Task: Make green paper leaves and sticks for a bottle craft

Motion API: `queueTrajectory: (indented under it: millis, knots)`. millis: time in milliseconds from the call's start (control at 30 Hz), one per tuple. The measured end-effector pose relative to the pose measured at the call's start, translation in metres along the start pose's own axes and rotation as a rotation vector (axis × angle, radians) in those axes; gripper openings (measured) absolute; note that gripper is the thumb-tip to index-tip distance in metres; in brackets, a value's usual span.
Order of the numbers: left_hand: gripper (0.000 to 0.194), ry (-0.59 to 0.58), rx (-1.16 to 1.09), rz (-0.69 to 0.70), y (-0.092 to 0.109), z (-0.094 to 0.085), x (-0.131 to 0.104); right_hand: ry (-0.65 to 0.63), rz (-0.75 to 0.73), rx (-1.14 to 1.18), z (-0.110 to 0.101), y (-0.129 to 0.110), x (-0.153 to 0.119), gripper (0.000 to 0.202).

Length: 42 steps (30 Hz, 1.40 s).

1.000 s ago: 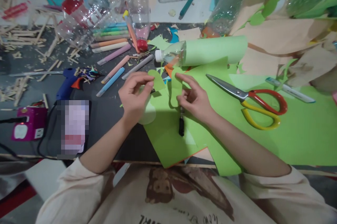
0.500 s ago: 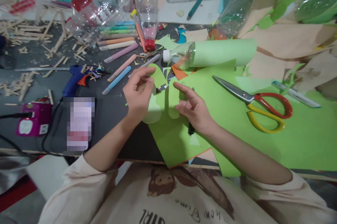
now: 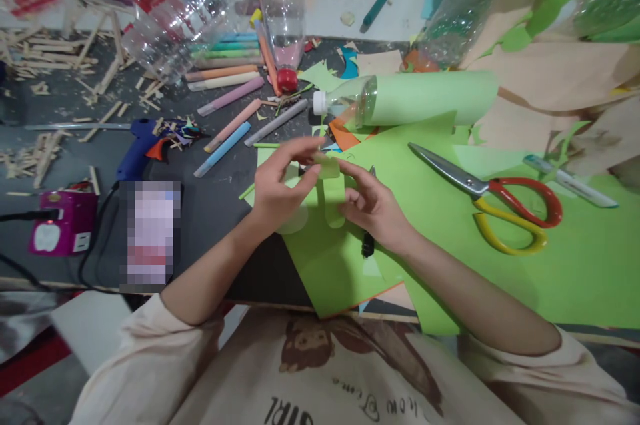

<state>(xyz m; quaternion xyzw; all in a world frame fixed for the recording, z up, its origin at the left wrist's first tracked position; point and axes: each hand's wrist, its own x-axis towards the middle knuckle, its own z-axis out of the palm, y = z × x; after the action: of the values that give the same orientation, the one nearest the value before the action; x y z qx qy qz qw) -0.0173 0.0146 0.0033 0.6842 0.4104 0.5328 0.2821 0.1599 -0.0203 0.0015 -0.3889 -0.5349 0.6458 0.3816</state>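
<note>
My left hand (image 3: 283, 188) pinches a small light-green paper piece (image 3: 329, 168) between thumb and fingers. Just below it is a narrow green paper strip with a rounded end (image 3: 335, 208), held at its right edge by my right hand (image 3: 373, 208). The small piece overlaps the strip's upper end; whether they touch is unclear. Under both hands lies a bright green sheet (image 3: 325, 278), and a pale rounded paper shape (image 3: 294, 220) shows beneath my left wrist. A black object (image 3: 369, 245) is partly hidden by my right hand.
Scissors with red and yellow handles (image 3: 480, 188) and a cutter (image 3: 570, 180) lie at right. Behind my hands rests a paper-wrapped bottle (image 3: 430, 100). Markers (image 3: 233, 125), a blue glue gun (image 3: 137, 148), a phone (image 3: 150, 232) and a purple box (image 3: 65, 224) occupy the left.
My left hand has moved right with the small green piece, bringing it over the strip's upper end. My right hand has shifted slightly right, still holding the strip.
</note>
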Motion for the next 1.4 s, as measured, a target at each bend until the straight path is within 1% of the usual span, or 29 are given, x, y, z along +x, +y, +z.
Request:
queueTrajectory:
  millis: [33, 67, 100, 167, 200, 267, 300, 367, 467, 533, 633, 733, 867, 967, 1067, 1200, 1400]
  knots:
    - [0.034, 0.030, -0.021, -0.007, -0.001, 0.000, -0.001, 0.008, 0.001, -0.006, 0.000, 0.000, 0.000, 0.060]
    - [0.039, 0.060, -0.028, -0.002, -0.001, 0.000, -0.001, 0.017, 0.001, -0.018, 0.000, 0.000, 0.000, 0.059]
    - [0.037, 0.085, -0.017, 0.017, -0.001, 0.000, -0.001, 0.029, 0.000, -0.036, 0.000, 0.000, -0.001, 0.059]
    - [0.013, 0.109, 0.063, 0.083, 0.002, -0.002, -0.001, 0.060, -0.012, -0.080, 0.000, 0.000, -0.002, 0.057]
    - [0.008, 0.105, 0.115, 0.123, 0.005, -0.003, -0.001, 0.077, -0.024, -0.099, 0.000, 0.000, -0.003, 0.055]
    - [0.018, 0.087, 0.187, 0.217, 0.010, -0.005, -0.001, 0.110, -0.055, -0.135, -0.002, 0.000, -0.004, 0.052]
    - [0.018, 0.073, 0.193, 0.255, 0.012, -0.005, -0.001, 0.125, -0.072, -0.152, -0.003, 0.000, -0.005, 0.051]
    - [0.012, 0.025, 0.148, 0.314, 0.016, -0.004, -0.003, 0.151, -0.104, -0.185, -0.006, 0.000, -0.005, 0.047]
    - [0.007, -0.105, 0.068, 0.354, 0.021, -0.001, -0.005, 0.193, -0.148, -0.219, -0.011, -0.001, -0.003, 0.045]
    - [0.009, -0.175, 0.090, 0.368, 0.023, 0.000, -0.008, 0.222, -0.162, -0.220, -0.013, 0.000, -0.002, 0.045]
    - [0.009, -0.209, 0.170, 0.398, 0.025, -0.001, -0.010, 0.247, -0.181, -0.185, -0.014, 0.002, 0.001, 0.045]
    - [0.008, -0.215, 0.227, 0.427, 0.025, -0.004, -0.012, 0.244, -0.199, -0.153, -0.013, 0.004, 0.002, 0.046]
    - [0.008, -0.223, 0.251, 0.442, 0.023, -0.004, -0.012, 0.211, -0.191, -0.162, -0.013, 0.005, 0.002, 0.055]
    - [0.008, -0.217, 0.235, 0.510, 0.022, -0.001, -0.012, 0.189, -0.201, -0.186, -0.013, 0.006, 0.001, 0.054]
    - [0.010, -0.205, 0.272, 0.574, 0.023, 0.002, -0.013, 0.187, -0.226, -0.243, -0.014, 0.007, 0.000, 0.053]
    - [0.012, -0.191, 0.338, 0.583, 0.023, 0.004, -0.014, 0.174, -0.224, -0.311, -0.014, 0.009, 0.000, 0.057]
    - [0.011, -0.174, 0.348, 0.570, 0.022, 0.004, -0.013, 0.187, -0.226, -0.310, -0.014, 0.009, 0.000, 0.055]
